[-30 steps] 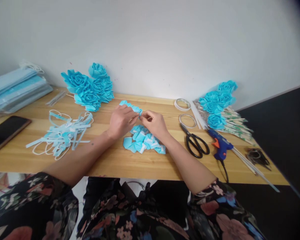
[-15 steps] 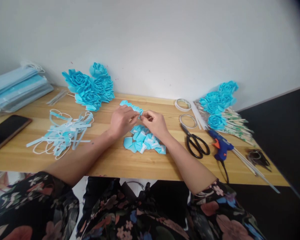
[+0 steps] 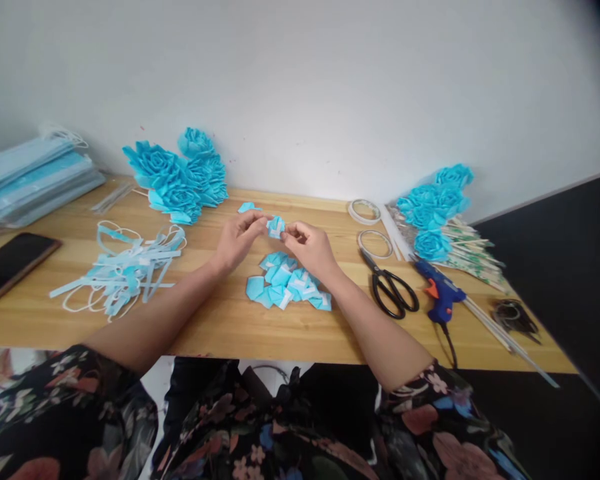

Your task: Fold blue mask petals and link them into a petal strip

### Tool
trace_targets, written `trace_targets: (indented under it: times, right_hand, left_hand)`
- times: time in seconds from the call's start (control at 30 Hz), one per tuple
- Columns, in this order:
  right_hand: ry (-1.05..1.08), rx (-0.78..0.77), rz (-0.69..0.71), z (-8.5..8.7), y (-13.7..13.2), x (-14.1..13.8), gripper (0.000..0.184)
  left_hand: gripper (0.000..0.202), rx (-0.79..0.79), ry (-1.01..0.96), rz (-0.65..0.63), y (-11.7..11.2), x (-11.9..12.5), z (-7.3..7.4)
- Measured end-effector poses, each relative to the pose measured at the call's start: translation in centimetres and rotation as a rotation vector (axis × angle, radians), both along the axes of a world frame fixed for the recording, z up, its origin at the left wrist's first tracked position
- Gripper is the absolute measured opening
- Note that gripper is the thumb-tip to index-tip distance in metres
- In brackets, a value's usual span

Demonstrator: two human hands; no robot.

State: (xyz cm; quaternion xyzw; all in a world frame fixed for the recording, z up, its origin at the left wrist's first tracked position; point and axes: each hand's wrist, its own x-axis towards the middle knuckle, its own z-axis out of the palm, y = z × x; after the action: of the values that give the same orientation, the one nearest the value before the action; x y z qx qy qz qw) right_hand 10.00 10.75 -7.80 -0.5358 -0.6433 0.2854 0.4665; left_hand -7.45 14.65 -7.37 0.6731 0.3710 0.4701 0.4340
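My left hand [image 3: 236,239] and my right hand [image 3: 311,248] meet above the middle of the wooden table [image 3: 220,320]. Both pinch one small blue folded piece [image 3: 276,227] with a white strip on it, held just off the table. Directly below the hands lies a pile of similar blue folded pieces [image 3: 286,285]. One more blue piece [image 3: 247,207] lies behind my left hand, partly hidden by the fingers.
Blue fabric roses [image 3: 180,175] lean on the wall at back left, more on sticks [image 3: 437,208] at right. Cut mask strips [image 3: 123,268], stacked masks [image 3: 33,179] and a phone [image 3: 7,263] lie left. Tape rolls [image 3: 364,210], scissors [image 3: 393,283] and a glue gun [image 3: 443,292] lie right.
The hands have lifted slightly and the blue piece between them now shows as a compact folded bundle; the longer blue strip behind my left hand is mostly out of sight.
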Motion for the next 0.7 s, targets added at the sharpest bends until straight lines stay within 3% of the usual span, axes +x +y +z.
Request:
trace_targets:
  times: [0.13, 0.33, 0.53, 0.7]
  right_hand:
    - [0.037, -0.012, 0.018, 0.22, -0.07, 0.01, 0.018]
    - [0.016, -0.006, 0.07, 0.27, -0.17, -0.01, 0.017]
    - [0.06, -0.048, 0.142, 0.51, -0.39, 0.11, 0.026]
    - [0.012, -0.054, 0.083, 0.67, -0.4, -0.15, 0.022]
  left_hand:
    - [0.038, -0.082, -0.078, 0.032, 0.07, -0.07, 0.19]
    - [0.032, -0.209, -0.087, -0.083, 0.44, 0.21, -0.08]
    - [0.03, -0.232, -0.151, -0.091, 0.35, 0.32, -0.15]
    - [0.028, -0.219, -0.117, -0.13, -0.09, 0.47, 0.2]
